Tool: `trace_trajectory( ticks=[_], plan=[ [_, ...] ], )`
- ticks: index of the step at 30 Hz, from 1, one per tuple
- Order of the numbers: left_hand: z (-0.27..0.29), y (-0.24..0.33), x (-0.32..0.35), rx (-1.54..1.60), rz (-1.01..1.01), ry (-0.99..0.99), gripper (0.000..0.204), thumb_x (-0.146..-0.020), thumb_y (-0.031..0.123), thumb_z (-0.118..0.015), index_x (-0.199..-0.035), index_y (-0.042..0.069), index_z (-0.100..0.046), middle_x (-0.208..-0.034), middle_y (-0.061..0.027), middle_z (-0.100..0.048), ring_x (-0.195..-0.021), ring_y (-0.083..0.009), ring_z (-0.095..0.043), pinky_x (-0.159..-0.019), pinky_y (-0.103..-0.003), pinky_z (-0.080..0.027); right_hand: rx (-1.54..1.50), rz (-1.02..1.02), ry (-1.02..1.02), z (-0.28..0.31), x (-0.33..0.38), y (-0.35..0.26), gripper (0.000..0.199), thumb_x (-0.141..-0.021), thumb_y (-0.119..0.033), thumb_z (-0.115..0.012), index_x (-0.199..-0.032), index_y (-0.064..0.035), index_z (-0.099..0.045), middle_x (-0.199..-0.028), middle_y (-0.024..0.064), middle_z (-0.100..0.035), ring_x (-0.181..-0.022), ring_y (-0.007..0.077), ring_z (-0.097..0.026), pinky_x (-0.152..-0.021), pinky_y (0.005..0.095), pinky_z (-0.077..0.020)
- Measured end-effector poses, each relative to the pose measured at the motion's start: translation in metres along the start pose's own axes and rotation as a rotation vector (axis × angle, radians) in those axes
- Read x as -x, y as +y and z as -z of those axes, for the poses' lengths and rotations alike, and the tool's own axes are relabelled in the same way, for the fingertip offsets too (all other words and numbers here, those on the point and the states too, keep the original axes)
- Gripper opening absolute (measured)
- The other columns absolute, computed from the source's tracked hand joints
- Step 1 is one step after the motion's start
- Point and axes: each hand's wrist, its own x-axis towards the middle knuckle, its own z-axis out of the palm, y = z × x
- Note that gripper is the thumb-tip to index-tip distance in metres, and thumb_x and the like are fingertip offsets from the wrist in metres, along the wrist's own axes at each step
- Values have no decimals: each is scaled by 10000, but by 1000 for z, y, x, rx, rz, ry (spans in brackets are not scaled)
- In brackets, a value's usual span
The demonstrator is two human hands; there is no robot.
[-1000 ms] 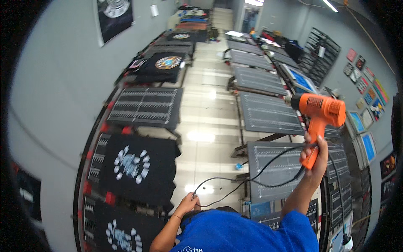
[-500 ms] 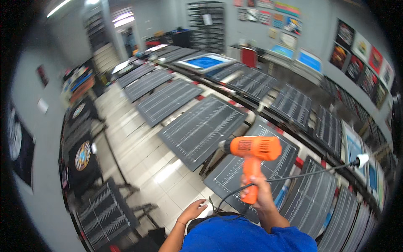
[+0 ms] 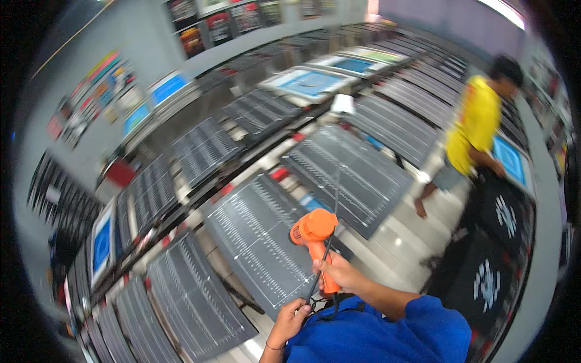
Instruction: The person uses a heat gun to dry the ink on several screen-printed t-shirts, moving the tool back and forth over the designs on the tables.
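Observation:
An orange heat gun [image 3: 315, 227] is in front of me, its dark nozzle end tilted to the left. My right hand [image 3: 340, 273] is wrapped round its handle. Close by on the left, my left hand [image 3: 294, 314] has its fingers closed on the black power cord [image 3: 314, 285], just below the gun. From there the cord rises past the gun toward a white fitting [image 3: 344, 104] above the row of boards. Part of the cord bunches against my blue shirt. Under the gun lies a grey printing board [image 3: 259, 237] with white ruled marks.
More marked boards [image 3: 196, 296] line both sides of a long rail [image 3: 236, 172]. Framed screens [image 3: 311, 83] with blue areas rest among them. At the right, a person in a yellow shirt [image 3: 478, 118] leans over a screen, near black printed shirts [image 3: 487, 284].
My view has swung to the right, bringing the person in yellow into sight. My left hand, open before, has come over and closed on the cord. The heat gun stays in my right hand.

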Motion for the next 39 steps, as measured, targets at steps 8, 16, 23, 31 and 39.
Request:
trace_trajectory(
  ticks=[8,16,23,31,39],
  plan=[
    [31,7,10,-71,-216,-689,215,-929,184,-582,-847,-15,-579,-716,-103,-593,-656,-196,-548,-622,-310,-446,243,162,683,4,102,68,513,-895,-458,-619,-1093,-5,-483,-662,7,-504,-510,91,-515,-446,257,-429],
    [-31,6,20,55,-235,-1268,205,-948,182,-566,-935,-12,-633,-843,-48,-655,-790,-122,-586,-724,-273,-478,-61,279,1056,6,227,117,430,-867,-278,-669,-1160,-20,-490,-746,29,-537,-512,92,-496,-454,260,-424],
    [-110,-19,-61,-175,-181,-1284,248,-948,216,-572,-928,-9,-676,-828,-32,-649,-772,-98,-570,-689,-254,-465,-285,521,1363,8,342,138,494,-860,-274,-670,-1232,-20,-468,-811,35,-543,-545,89,-507,-473,255,-436],
    [-213,-18,-128,1,181,-1146,233,-982,263,-498,-909,47,-547,-926,-122,-670,-719,-174,-634,-637,-299,-519,-498,859,1412,31,413,169,627,-854,-149,-651,-1373,-55,-313,-877,48,-556,-681,123,-573,-582,259,-479],
    [-388,-47,-188,431,555,-923,217,-963,299,-535,-911,89,-550,-1091,-147,-628,-1003,-299,-622,-840,-380,-537,-652,720,1824,15,494,200,552,-850,-153,-627,-1341,-40,-402,-782,21,-544,-506,101,-522,-478,250,-445]
  ],
)
